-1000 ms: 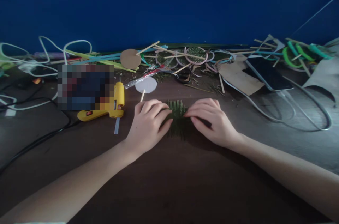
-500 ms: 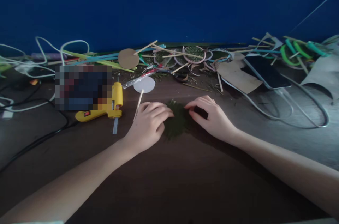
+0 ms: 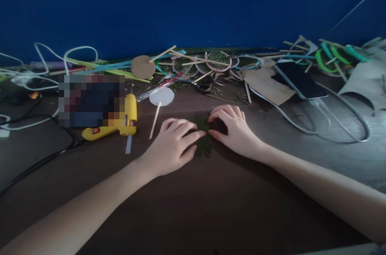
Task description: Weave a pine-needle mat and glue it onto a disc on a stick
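A flat round patch of dark green, needle-like clippings (image 3: 204, 149) lies on the dark table between my hands. My left hand (image 3: 177, 142) rests over its left side, fingers spread and the index fingertip pressing near the middle. My right hand (image 3: 232, 128) touches the right edge, with its thumb and index fingertip a little apart. The right thumb tip almost meets the left index finger. Just left of my left hand are a thin wooden stick (image 3: 155, 120) and a white paper disc (image 3: 162, 96). A yellow glue gun (image 3: 130, 110) with a clear glue stick lies further left.
A pixelated block (image 3: 92, 100) hides something beside the glue gun. Along the blue wall (image 3: 193, 6) lie a brown cardboard disc (image 3: 143, 67), sticks, rings and scraps. To the right are cut cardboard (image 3: 268, 86) and a phone (image 3: 301, 80) with a cable. Cords (image 3: 45, 162) cross the left.
My left index finger has stretched further right across the green patch. My right thumb and index fingertips have parted slightly and shifted left. The whole view has moved a little.
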`<state>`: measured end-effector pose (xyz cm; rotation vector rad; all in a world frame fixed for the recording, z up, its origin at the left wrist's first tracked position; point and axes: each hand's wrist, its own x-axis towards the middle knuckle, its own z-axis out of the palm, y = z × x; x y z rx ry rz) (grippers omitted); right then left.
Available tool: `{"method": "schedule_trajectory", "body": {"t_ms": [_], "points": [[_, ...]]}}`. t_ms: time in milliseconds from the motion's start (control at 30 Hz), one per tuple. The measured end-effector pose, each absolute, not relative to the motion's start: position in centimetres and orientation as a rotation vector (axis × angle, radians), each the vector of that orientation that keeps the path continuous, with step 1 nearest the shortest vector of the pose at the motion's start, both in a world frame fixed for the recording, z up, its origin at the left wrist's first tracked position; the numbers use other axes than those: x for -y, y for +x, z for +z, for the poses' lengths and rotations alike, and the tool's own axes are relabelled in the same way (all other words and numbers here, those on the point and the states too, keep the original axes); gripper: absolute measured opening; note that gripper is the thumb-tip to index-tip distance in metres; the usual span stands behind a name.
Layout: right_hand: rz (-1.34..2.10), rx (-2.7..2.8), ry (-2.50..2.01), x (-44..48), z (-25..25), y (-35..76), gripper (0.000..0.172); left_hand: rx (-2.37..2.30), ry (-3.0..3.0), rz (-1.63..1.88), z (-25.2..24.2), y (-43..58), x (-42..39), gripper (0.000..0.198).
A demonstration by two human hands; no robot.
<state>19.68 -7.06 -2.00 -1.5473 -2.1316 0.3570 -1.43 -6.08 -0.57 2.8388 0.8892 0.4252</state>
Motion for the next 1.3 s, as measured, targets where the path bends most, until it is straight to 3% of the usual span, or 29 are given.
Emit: {"method": "schedule_trajectory", "body": {"t_ms": [500,1300], "points": [[0.356,2.153,-1.572,7.11,-1.90,19.59,0.015,-0.893,2.931,0.353,-0.77,-1.26,6.00,0.036],[0.409,2.116,-1.609,7.02,-1.54,19.44,0.010,-0.829,2.998,0.479,-0.79,-1.48,6.28,0.027]]}}
